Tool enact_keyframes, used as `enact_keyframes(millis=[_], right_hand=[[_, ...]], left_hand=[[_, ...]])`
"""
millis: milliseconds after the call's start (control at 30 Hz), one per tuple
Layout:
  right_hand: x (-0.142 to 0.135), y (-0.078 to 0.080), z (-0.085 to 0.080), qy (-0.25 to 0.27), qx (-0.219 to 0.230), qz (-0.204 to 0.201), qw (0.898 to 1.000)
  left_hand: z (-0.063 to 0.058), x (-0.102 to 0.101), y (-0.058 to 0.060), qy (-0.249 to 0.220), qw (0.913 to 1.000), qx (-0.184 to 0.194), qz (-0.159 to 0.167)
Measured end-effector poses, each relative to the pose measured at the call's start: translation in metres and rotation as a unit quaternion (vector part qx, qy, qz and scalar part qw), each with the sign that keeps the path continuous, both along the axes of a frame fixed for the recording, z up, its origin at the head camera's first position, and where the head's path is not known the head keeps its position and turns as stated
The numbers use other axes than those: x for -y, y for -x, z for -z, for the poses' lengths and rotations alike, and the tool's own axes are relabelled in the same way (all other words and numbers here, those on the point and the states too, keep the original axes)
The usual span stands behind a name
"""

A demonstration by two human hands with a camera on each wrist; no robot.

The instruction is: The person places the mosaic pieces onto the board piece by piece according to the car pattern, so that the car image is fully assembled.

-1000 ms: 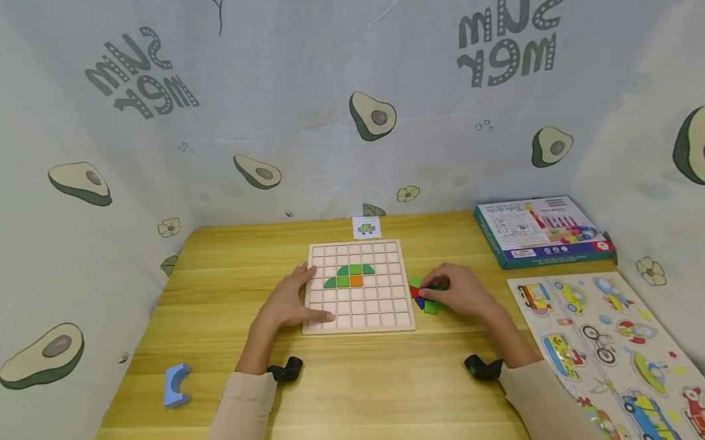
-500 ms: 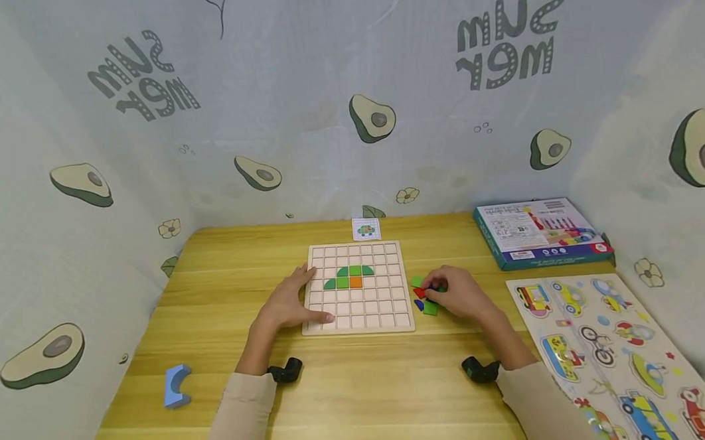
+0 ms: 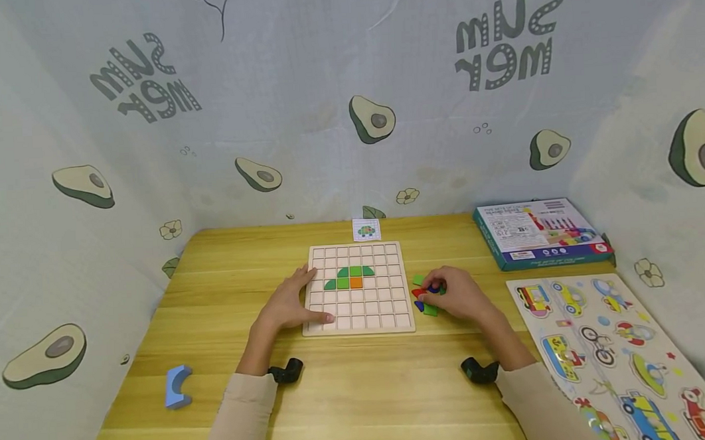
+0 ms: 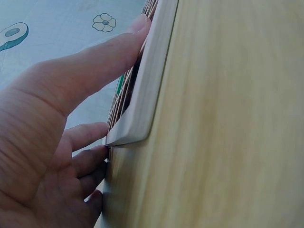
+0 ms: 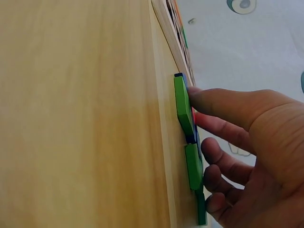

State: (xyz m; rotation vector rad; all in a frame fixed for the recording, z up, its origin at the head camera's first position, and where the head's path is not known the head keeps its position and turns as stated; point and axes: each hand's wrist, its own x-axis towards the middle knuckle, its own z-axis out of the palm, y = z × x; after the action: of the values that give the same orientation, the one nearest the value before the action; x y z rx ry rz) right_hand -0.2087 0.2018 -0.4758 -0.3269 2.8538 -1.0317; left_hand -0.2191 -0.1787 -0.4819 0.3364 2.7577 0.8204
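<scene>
1. My left fingers (image 4: 88,135) are standing wide and touching the left edge of the gridded board (image 3: 374,320); the left thumb (image 4: 109,54) is reaching over its surface.
2. My right fingers (image 5: 228,130) are narrowing over loose coloured pieces beside the board's right edge. The red piece (image 3: 417,292) is lying at the thumb and forefinger tips; I cannot tell whether I am gripping it.
3. In the right wrist view, a green piece (image 5: 182,102) is lying over blue, next to my right thumb (image 5: 223,102).
4. Green tiles (image 3: 356,271) and one orange square (image 3: 356,283) are sitting in the board's cells.
5. A small card (image 3: 366,230), bearing a turtle-like figure on a grid, is lying just beyond the board.
6. Writing: the box (image 3: 523,237) at far right is showing a top line apparently beginning "FIVE SETS OF"; its smaller print is too small to read. The wall cloth (image 3: 297,70) is carrying "sum mer" twice, mirrored.
7. A picture puzzle (image 3: 618,372) is lying right on the desk (image 3: 367,392), a blue arch block (image 3: 172,387) left.
</scene>
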Motion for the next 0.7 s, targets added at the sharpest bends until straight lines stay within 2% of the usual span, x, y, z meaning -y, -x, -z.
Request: enact_keyframes(millis=[333,700], right_hand=[[-0.0041,-0.0008,-0.0018,-0.008,-0.01,-0.056,0.998],[0.0009,0.0001,-0.0034,-0.014,-0.011,-0.058,0.998]], left_hand=[[0.0001,0.0003,0.0002,-0.004,1.0,0.001,0.0],[0.0001,0.0011,0.0,0.002,1.0,0.001,0.003]])
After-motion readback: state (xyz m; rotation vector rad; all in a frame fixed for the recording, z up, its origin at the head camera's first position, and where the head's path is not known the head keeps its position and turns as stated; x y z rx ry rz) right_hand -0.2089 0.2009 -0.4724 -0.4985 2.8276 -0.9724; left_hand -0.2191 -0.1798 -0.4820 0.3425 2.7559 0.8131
